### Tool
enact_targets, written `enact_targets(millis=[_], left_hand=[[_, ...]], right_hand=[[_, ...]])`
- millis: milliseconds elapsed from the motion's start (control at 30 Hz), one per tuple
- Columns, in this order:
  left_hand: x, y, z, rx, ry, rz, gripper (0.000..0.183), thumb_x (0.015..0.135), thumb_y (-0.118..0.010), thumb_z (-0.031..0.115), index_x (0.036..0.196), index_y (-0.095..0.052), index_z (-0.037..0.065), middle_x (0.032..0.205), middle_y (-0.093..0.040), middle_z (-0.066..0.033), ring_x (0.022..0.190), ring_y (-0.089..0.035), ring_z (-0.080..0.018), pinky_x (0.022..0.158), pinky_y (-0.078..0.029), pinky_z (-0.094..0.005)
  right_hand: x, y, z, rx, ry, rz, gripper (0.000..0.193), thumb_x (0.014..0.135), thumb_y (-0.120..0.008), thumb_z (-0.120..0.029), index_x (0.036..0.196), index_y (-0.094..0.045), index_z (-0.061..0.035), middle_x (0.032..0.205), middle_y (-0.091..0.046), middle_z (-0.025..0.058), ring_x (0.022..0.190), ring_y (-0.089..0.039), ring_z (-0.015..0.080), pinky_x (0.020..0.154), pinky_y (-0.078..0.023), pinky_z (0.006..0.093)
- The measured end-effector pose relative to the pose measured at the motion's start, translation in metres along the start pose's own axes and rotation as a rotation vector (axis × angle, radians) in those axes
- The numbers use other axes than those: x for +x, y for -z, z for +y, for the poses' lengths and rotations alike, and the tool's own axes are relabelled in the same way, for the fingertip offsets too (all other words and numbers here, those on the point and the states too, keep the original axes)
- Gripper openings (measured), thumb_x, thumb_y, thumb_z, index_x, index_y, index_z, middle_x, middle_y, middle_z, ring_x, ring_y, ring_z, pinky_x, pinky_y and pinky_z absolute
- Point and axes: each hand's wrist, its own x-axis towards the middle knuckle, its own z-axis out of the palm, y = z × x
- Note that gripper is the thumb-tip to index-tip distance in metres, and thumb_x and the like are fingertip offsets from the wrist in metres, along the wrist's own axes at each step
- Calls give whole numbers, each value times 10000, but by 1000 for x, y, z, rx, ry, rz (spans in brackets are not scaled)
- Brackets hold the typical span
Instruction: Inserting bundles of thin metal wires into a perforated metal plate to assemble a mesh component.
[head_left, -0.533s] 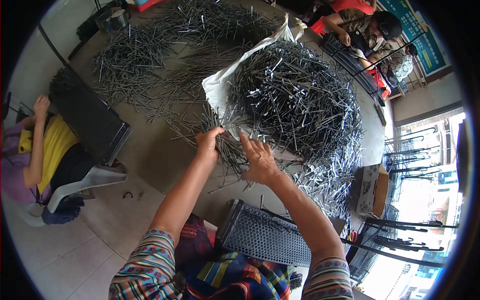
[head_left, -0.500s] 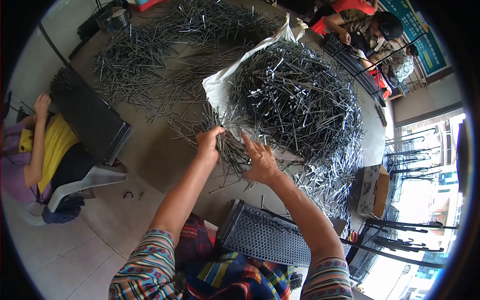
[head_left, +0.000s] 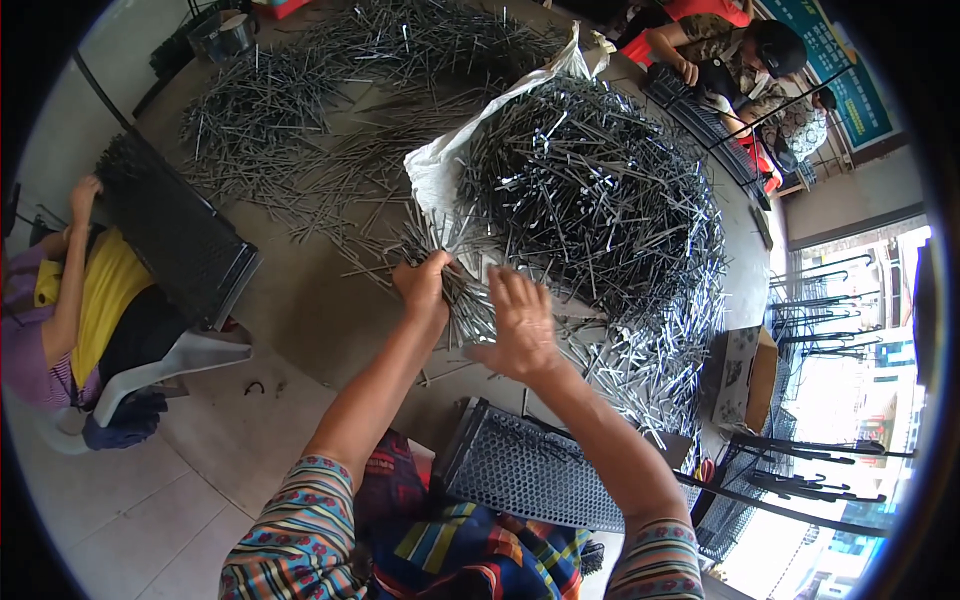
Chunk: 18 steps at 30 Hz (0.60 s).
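At the far left, a co-worker in a purple top and yellow apron has one hand raised at a long black tray; a pale plastic chair stands below the tray. Next comes the pile of loose dark strips, spread over the far part of the worktop.

Near the middle, the left hand is closed around a bunch of strips, whose ends fan out above and below the grip. Just beyond lies the edge of a white sack. The right hand is empty and spread wide, thumb out, just beside the bunch; whether it touches the strips I cannot tell. Below it sits a perforated tray.

Right of the sack edge rises a large heap of strips. Farther right are a cardboard box, another co-worker in a dark cap, and black hooked rods.
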Motion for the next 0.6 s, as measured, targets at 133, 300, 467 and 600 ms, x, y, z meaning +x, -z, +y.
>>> enact_targets(millis=[133, 300, 467, 600], left_hand=[[-12, -13, 0, 65, -94, -31, 240, 660, -665, -69, 874, -592, 8, 780, -616, -29, 636, -577, -140, 590, -482, -294], [-33, -21, 29, 84, -111, -97, 279, 652, -670, -91, 897, -584, 11, 804, -619, -19, 655, -574, -123, 617, -491, -289], [-50, -15, 27, 314, -232, -423, 359, 678, -753, -27, 986, -574, 19, 847, -635, -19, 716, -605, -106, 673, -511, -278], [-44, 7, 27, 625, -503, -572, 484, 658, -824, 70, 1055, -553, 15, 910, -641, -30, 807, -623, -123, 760, -520, -289]], right_hand=[[11, -57, -6, 138, -132, 88, 955, 600, -811, -329, 1361, -384, 61, 1253, -511, 246, 1165, -495, 403, 997, -351, 498], [33, -84, 0, 592, -411, 3, 567, 678, -789, -282, 1126, -562, -19, 981, -647, 199, 874, -650, 297, 752, -500, 373], [36, -132, 12, 1420, -391, 369, 259, 792, -675, -110, 1024, -593, -28, 853, -640, -2, 818, -519, 84, 702, -488, 294], [33, -125, 3, 1044, -162, 246, 200, 888, -590, -160, 1063, -618, -67, 920, -661, 23, 830, -582, 108, 739, -489, 287]])
